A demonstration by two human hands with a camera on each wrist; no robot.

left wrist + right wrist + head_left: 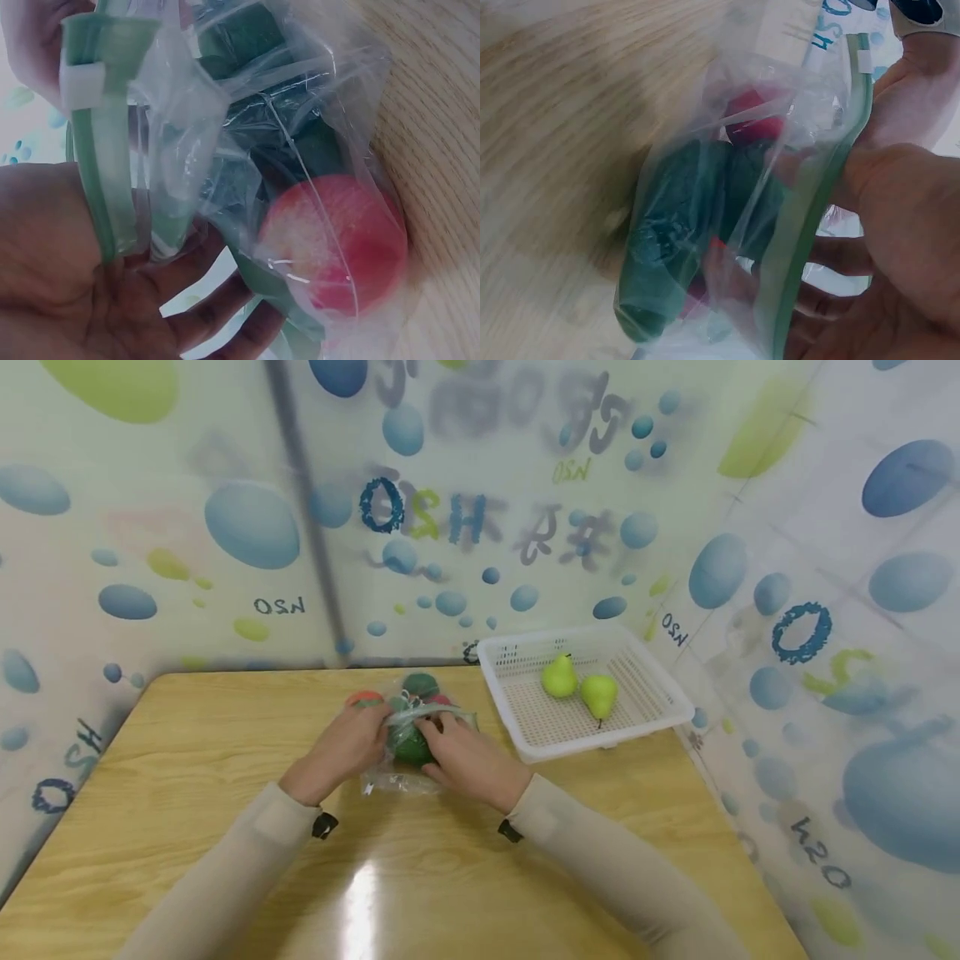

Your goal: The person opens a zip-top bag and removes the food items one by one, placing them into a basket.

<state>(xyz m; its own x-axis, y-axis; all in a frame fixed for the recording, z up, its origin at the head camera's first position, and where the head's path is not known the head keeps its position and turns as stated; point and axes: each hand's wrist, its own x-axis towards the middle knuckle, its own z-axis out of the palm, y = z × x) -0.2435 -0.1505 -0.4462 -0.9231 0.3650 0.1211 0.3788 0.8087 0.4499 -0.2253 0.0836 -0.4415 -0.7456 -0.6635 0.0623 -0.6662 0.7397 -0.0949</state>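
A clear zip bag with a green closure strip and a white slider lies on the table between both hands. Through its film show dark green produce pieces, one of them long, and a round pink-red fruit. My left hand grips the bag's mouth at its left end. On the other side my right hand holds the strip edge, its fingers passing behind it. Part of the contents is hidden by the hands and the creased film.
A white plastic basket stands at the back right, holding two green pears. The wooden table meets a patterned curtain wall behind and another at the right.
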